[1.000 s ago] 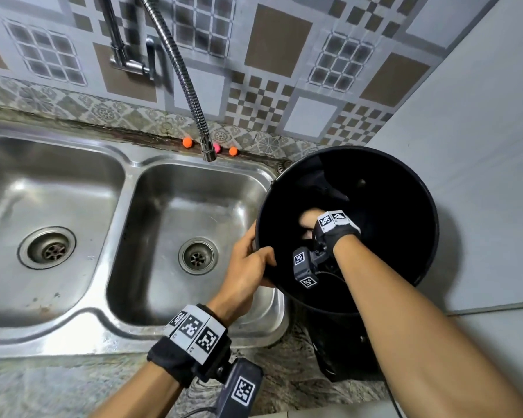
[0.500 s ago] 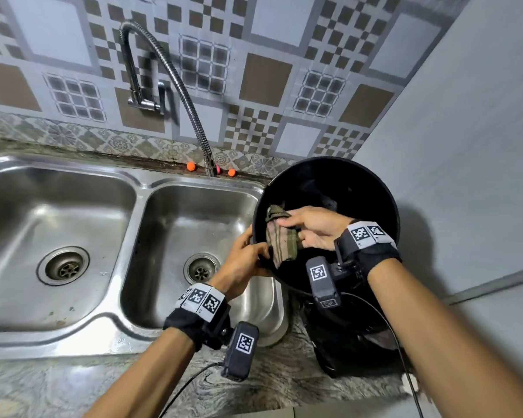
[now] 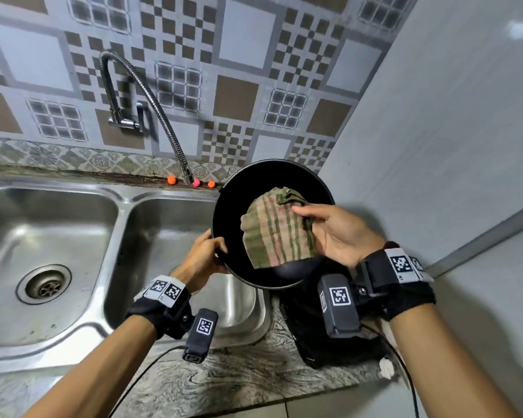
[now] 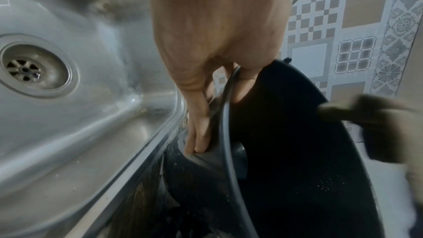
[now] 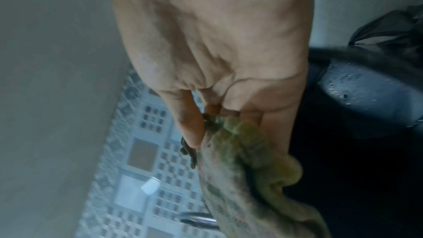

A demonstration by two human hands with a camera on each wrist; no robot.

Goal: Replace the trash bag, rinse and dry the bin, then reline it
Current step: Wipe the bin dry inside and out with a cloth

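Observation:
A round black bin (image 3: 230, 206) stands tilted on the counter at the right end of the sink, its mouth towards me. My left hand (image 3: 206, 257) grips its left rim (image 4: 228, 115), fingers outside and thumb inside. My right hand (image 3: 332, 233) holds a striped green and pink cloth (image 3: 277, 233) above the bin's mouth, pinching it near the top edge (image 5: 228, 133); the cloth hangs down flat. The bin's wet black wall (image 5: 366, 97) shows beside that hand. The bin's bottom is hidden behind the cloth.
A double steel sink (image 3: 82, 315) lies to the left, with a flexible tap (image 3: 163, 131) over the right basin. A grey wall (image 3: 435, 146) closes the right side. A black bag (image 5: 393, 30) lies beyond the bin. The marbled counter edge (image 3: 224, 384) runs along the front.
My right hand has come up out of the bin with the cloth, which now hangs spread above the mouth. The left hand keeps its grip on the rim. The head view has pulled back.

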